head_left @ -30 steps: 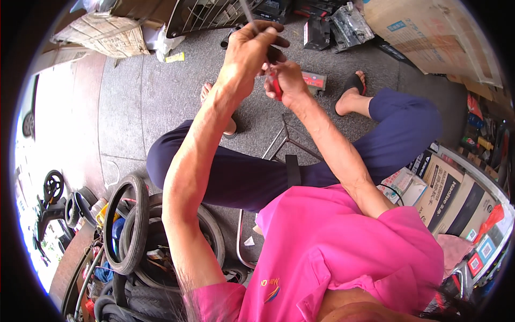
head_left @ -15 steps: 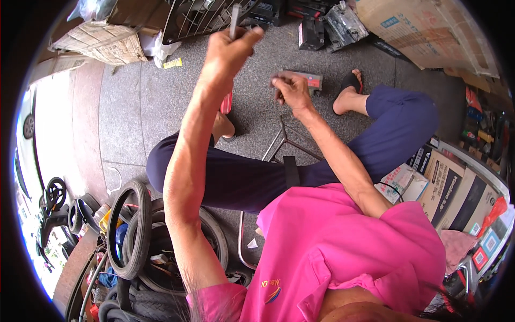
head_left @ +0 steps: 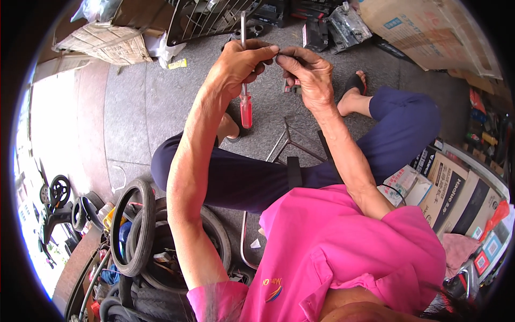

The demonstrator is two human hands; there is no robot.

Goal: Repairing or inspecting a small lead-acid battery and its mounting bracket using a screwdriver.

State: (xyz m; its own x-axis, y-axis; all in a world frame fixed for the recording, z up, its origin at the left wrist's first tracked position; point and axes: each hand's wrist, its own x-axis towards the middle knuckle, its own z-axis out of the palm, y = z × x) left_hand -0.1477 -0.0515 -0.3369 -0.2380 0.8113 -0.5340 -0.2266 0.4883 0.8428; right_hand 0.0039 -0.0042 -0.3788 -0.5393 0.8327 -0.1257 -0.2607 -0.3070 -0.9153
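My left hand [head_left: 244, 64] is closed around a screwdriver [head_left: 246, 111], whose clear red handle hangs below the fingers while its metal shaft sticks up past the knuckles. The thumb and forefinger of this hand reach over to the fingertips of my right hand [head_left: 311, 72]. My right hand is closed in a pinch; whatever is between the fingertips is too small to make out. Behind the right hand, a box-shaped thing with red on it [head_left: 292, 87] lies on the floor, mostly hidden.
A thin metal stand frame [head_left: 287, 140] rises between my legs. Several tyres [head_left: 132, 228] are heaped at the lower left. Dark batteries [head_left: 315, 35] and a large carton [head_left: 429, 32] stand at the far side. Flat boxes [head_left: 445, 188] lie at the right, by my knee.
My left hand has come down and right, bringing the screwdriver's red handle into clear view. My right hand has moved up and right. The fingertips of both now meet.
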